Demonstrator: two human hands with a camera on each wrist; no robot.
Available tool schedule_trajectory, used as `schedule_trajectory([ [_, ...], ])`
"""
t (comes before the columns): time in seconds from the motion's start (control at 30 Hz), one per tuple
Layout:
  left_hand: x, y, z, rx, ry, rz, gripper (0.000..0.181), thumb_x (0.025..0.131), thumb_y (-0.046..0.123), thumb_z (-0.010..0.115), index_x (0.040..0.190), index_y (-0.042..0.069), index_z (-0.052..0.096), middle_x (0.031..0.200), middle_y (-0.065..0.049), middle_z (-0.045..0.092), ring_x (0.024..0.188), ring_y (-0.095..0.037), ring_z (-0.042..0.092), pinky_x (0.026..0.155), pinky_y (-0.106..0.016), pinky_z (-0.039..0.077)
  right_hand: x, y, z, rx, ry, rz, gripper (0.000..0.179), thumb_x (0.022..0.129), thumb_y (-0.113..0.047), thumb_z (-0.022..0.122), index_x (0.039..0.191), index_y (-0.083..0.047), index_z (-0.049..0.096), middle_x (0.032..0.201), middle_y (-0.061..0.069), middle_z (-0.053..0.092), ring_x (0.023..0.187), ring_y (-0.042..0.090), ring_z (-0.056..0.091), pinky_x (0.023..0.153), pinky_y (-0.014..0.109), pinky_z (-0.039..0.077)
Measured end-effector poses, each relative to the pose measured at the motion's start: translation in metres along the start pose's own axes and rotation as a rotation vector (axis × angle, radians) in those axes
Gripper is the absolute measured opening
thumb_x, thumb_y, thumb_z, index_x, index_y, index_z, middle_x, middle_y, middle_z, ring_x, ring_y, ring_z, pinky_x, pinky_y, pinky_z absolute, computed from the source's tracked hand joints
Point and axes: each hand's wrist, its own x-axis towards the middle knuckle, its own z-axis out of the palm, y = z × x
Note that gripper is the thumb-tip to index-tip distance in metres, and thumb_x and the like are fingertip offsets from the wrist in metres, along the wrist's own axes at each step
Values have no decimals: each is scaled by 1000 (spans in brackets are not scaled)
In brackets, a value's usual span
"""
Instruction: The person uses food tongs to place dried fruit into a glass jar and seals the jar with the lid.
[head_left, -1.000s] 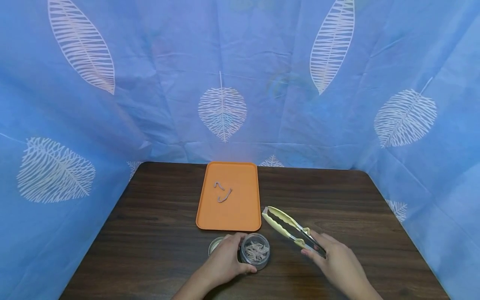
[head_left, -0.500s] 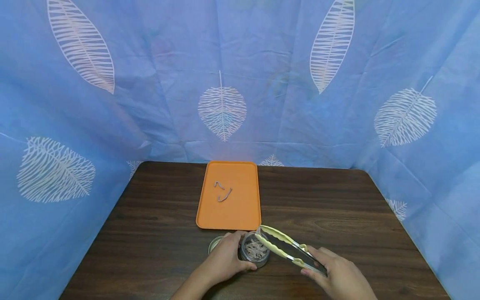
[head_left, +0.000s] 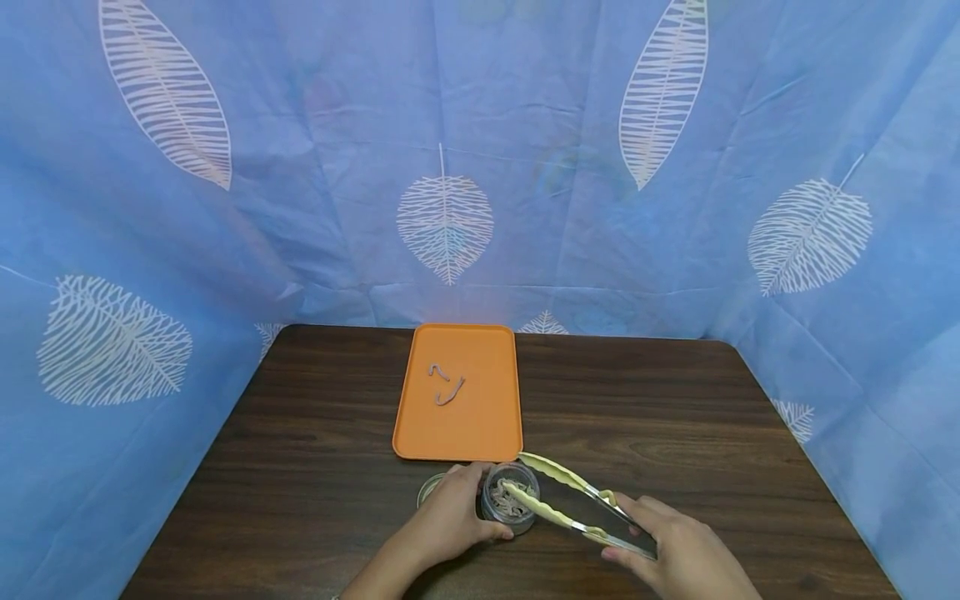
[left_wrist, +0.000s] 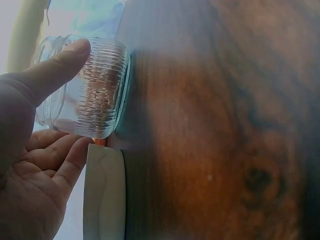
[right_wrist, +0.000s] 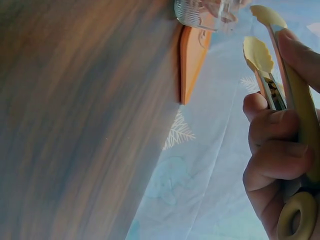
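The left forearm [head_left: 384, 571] slants in low, the left hand [head_left: 453, 507] gripping in a wide C, left thumb [left_wrist: 59, 72] stretched out, left fingers [left_wrist: 70, 165] opposite! Over to the right hand [head_left: 678, 542]: gripping too, right fingers [right_wrist: 275, 160] curled in a row, right thumb [right_wrist: 302, 57] across from them.

Soft light brightens the blue cloth [head_left: 345, 225] beyond the far edge of the table [head_left: 637, 400]; a faint shadow lies under the left hand [head_left: 452, 508]. Left wrist view: pale glare past the table's edge, grain blurred. Right wrist view: hazy, slightly soft.
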Motion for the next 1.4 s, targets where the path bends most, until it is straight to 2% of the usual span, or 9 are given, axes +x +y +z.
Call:
schedule_trajectory([
  [0.13, 0, -1, 0, 0, -2, -4, 86, 71, 44, 103, 140, 10, 65, 112, 6, 74, 101, -7, 56, 85, -28, 53, 5, -6, -5, 8, 15, 37, 74, 86, -52, 87, 146, -12, 68, 102, -8, 70, 58, -8, 46, 61, 21, 42],
  [0.27, 1, -2, 0, -3, -1, -1, 86, 71, 42, 103, 141, 10, 65, 109, 7, 72, 98, -6, 54, 83, -27, 51, 14, -15, -9, 0, 81, 66, 76, 83, -44, 91, 148, -13, 67, 103, -6, 71, 56, -4, 43, 60, 22, 42],
  [0.3, 1, -2, 0, 0, -2, -1, 86, 71, 42, 103, 141, 10, 65, 109, 7, 71, 97, -6, 54, 82, -27, 51, 17, -18, -9, -2, 109, 63, 77, 82, -43, 92, 148, -12, 67, 105, -5, 72, 61, -5, 49, 60, 23, 45],
  [0.4, 1, -1, 0, -2, -6, -3, 87, 71, 43, 103, 141, 9, 65, 111, 6, 73, 99, -7, 55, 84, -28, 52, 30, -23, -12, -3, 183, 43, 78, 82, -40, 93, 147, -8, 66, 104, -4, 73, 64, -1, 49, 60, 23, 45],
  [0.57, 0, -1, 1, -12, -18, -12, 85, 71, 44, 103, 140, 11, 65, 120, 5, 75, 105, -8, 59, 90, -30, 55, 56, -26, -15, 1, 254, -18, 79, 84, -38, 93, 147, -2, 64, 102, -1, 73, 64, -2, 41, 58, 22, 40],
  [0.9, 0, 0, 1, -10, -31, -14, 85, 71, 45, 102, 140, 11, 65, 124, 6, 76, 109, -9, 61, 95, -31, 55, 108, -24, -15, 36, 192, -15, 86, 89, -43, 88, 157, -4, 54, 111, 7, 73, 64, 8, 48, 60, 27, 42],
  [1.07, -1, 0, 0, -19, -46, -28, 87, 72, 46, 102, 142, 11, 64, 126, 4, 76, 110, -11, 61, 94, -33, 56, 138, -27, -4, 70, 130, -22, 87, 91, -45, 87, 160, -4, 51, 111, 8, 71, 73, 13, 55, 64, 32, 45],
  [1.27, 1, 0, -3, -2, -38, -22, 86, 71, 46, 102, 141, 11, 65, 126, 4, 76, 111, -12, 62, 95, -33, 56, 172, -31, 10, 92, 47, -1, 92, 93, -55, 82, 162, -6, 48, 110, 6, 69, 78, 16, 55, 66, 33, 46],
  [1.4, 2, 1, -3, 2, -44, -29, 86, 72, 46, 102, 141, 11, 65, 126, 3, 76, 111, -12, 62, 95, -34, 56, 191, -29, 23, 112, 0, 17, 89, 94, -52, 82, 162, -6, 48, 103, 5, 64, 75, 17, 51, 65, 32, 42],
])
